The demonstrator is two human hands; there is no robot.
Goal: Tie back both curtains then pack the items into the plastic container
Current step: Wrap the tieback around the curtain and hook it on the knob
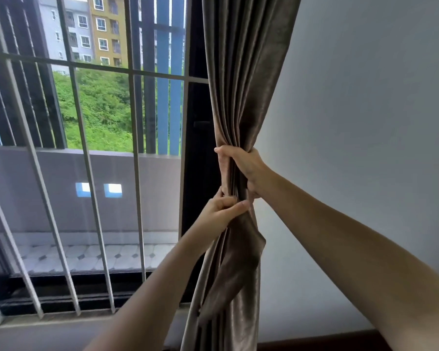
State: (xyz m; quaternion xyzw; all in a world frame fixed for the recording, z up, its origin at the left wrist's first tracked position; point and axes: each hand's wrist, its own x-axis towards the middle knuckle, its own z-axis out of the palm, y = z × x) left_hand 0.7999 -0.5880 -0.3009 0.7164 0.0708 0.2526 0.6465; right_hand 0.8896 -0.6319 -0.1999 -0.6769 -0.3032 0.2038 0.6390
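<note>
Curtain [241, 79] bunched (brown) | right hand [241, 168] clenched around it | left hand [222, 206] gripping below

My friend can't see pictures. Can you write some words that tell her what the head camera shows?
Two bare hands bunch a brown curtain together beside a barred window: the right hand grips the gathered folds, and the left hand pinches the fabric just below. A plain pale wall is on the right.

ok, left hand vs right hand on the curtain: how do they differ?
The right hand sits higher, wrapped round the gathered curtain; the left hand sits just below it, pinching folds between thumb and fingers. The right arm comes in from the wall side, the left from below the window. Both are closed on the same curtain.
</note>
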